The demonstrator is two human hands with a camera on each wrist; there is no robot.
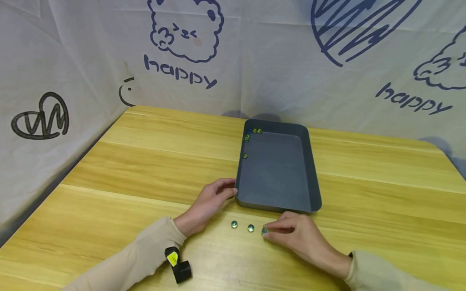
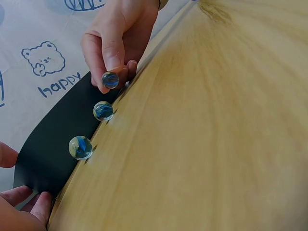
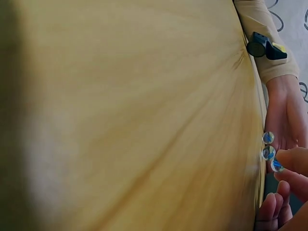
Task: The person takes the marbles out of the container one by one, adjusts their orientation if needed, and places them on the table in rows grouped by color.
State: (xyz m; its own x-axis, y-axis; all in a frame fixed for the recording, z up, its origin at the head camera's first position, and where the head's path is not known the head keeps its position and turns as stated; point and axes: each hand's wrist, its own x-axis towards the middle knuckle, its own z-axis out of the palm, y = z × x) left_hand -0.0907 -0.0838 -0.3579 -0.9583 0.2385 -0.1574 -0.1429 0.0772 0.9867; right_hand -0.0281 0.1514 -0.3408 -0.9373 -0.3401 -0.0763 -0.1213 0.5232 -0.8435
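Marbles (image 1: 234,224), swirled glass: several in grey rectangular tray (image 1: 280,173), far-L; 2 out, near; R hand (image 1: 303,236) pinching 1; L hand (image 1: 207,204) uncurled.

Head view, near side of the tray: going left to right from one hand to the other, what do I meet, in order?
Left hand → left marble → middle marble → pinched marble → right hand.
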